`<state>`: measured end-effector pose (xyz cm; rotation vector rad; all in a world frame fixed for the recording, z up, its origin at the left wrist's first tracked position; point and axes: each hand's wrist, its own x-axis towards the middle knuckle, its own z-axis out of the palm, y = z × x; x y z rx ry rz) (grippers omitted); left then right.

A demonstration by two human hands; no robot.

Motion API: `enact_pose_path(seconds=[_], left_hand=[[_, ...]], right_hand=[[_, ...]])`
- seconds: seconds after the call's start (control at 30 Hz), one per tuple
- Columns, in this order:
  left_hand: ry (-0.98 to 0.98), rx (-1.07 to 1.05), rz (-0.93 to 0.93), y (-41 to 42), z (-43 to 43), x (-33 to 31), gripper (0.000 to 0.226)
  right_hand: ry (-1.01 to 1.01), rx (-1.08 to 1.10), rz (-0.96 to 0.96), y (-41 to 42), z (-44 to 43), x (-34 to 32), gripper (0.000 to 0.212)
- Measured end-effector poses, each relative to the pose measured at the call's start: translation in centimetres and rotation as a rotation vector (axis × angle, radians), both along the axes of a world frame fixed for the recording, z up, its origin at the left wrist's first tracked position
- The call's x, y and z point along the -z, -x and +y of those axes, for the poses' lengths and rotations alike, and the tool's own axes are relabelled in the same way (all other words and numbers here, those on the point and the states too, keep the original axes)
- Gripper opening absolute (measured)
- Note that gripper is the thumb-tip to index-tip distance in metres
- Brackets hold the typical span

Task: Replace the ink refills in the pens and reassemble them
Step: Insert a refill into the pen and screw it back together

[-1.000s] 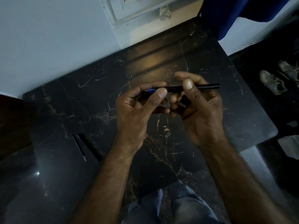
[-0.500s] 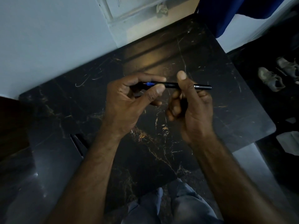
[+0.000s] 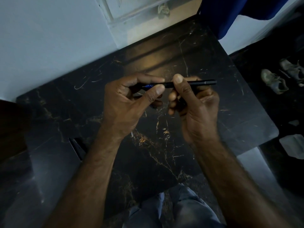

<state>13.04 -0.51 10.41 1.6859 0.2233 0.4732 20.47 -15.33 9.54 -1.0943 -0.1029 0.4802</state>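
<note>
Both hands hold one black pen (image 3: 195, 83) level above the dark marble table (image 3: 230, 102). My right hand (image 3: 195, 106) pinches the barrel between thumb and fingers, and the pen's back end sticks out to the right. My left hand (image 3: 130, 99) grips the front end, where a small blue part (image 3: 148, 86) shows between thumb and forefinger. The pen's tip is hidden inside my left fingers. Something dark seems tucked in my right palm, too shadowed to name.
A thin dark pen piece (image 3: 77, 148) lies on the table at the left, partly behind my left forearm. The table's right edge drops to a dark floor with shoes (image 3: 274, 81) and a pale scrap (image 3: 294, 145). A wall runs behind the table.
Both hands and the pen shifted slightly left and away from me. The grip on the pen is the same, and the blue part still shows at my left fingers.
</note>
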Motion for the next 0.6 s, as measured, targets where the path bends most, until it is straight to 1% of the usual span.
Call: enact_pose_path(seconds=[0.13,0.2,0.23,0.27,0.3,0.37,0.4,0.43,0.47,0.53,0.6], left_hand=[[-0.114,0.02,-0.025,-0.5,0.3,0.3,0.016],[-0.067,0.089,-0.008,-0.7,1.7,1.5,0.014],[-0.022,0.121,0.037,-0.9,2.6,2.5,0.019],[-0.023,0.125,0.113,-1.2,3.4,3.7,0.025],[-0.099,0.093,0.216,-1.6,4.2,5.1,0.03],[-0.406,0.043,0.419,-2.4,5.4,8.1,0.04],[-0.578,0.09,0.498,-2.7,5.9,9.6,0.043],[-0.72,0.18,0.559,-3.1,6.1,10.8,0.045],[-0.822,0.264,0.596,-3.4,6.3,11.7,0.045],[-0.922,0.337,0.596,-3.6,6.3,13.1,0.042],[-0.958,0.368,0.561,-3.4,6.0,14.0,0.038]], right_hand=[[0.015,0.058,0.025,-0.1,0.5,0.3,0.019],[0.033,0.112,0.055,0.0,0.7,0.6,0.018],[0.041,0.141,0.079,-0.1,0.7,0.8,0.018],[0.046,0.166,0.104,-0.1,0.6,1.0,0.019],[0.048,0.186,0.129,-0.3,0.4,1.3,0.02],[0.056,0.203,0.165,-0.5,-0.1,1.7,0.025],[0.059,0.202,0.174,-0.6,-0.3,1.8,0.027],[0.059,0.199,0.176,-0.7,-0.4,1.8,0.028],[0.062,0.198,0.174,-0.7,-0.5,1.9,0.028],[0.071,0.204,0.174,-0.7,-0.7,2.0,0.028],[0.072,0.213,0.183,-0.8,-1.0,2.1,0.026]])
